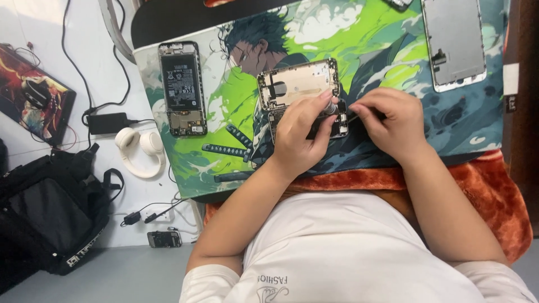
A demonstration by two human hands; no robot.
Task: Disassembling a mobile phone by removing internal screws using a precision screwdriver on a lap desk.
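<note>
White shirt fabric fills the bottom of the head view, closest to the lens, with an orange fuzzy cloth spread just beyond it along the near edge of the work surface. Both forearms reach up from there onto a green and teal illustrated desk mat. On that mat, the left hand rests over the lower half of an opened gold phone housing, its thumb and forefinger pinched on a small round part at the housing's right edge. Right beside it, the right hand is closed around a thin dark tool whose tip meets the same spot on the housing; the two hands nearly touch. Further left on the mat lies a second opened phone, dark, with its battery showing. At the far right of the mat sits a detached screen panel, silver back upward. Off the mat on the left, on the pale floor, lie white headphones, a black power adapter with its cable, a black backpack and a small phone.
</note>
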